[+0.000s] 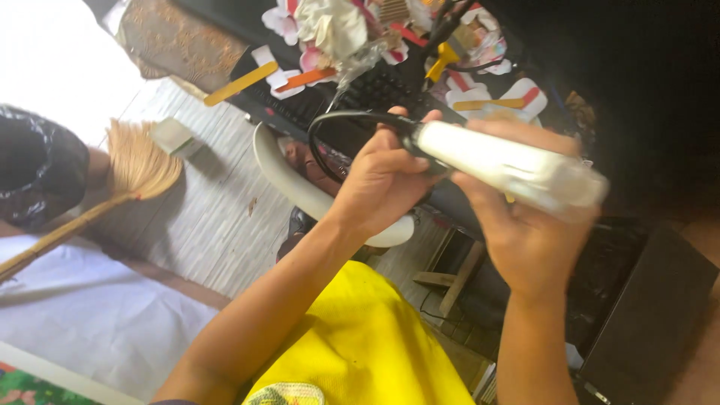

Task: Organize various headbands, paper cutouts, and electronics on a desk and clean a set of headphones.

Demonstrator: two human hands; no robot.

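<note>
Both hands clamp a white tool (510, 169) held in the air above the desk's near edge: right hand (525, 232) wraps its body, left hand (382, 180) pinches the end where a black cord (337, 120) loops out. Tool tip blurred, apparently touching nothing; paper flowers (330, 30) lie beyond, at the desk's far edge.

- Both forearms were bare, with no sleeves, rings or wristbands visible.
- A bright yellow garment (360, 337) covered the person's lap.

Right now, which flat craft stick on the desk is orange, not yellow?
The short stick just right of the long yellow stick, lying beside white flower cutouts; the other sticks are yellow.
</note>
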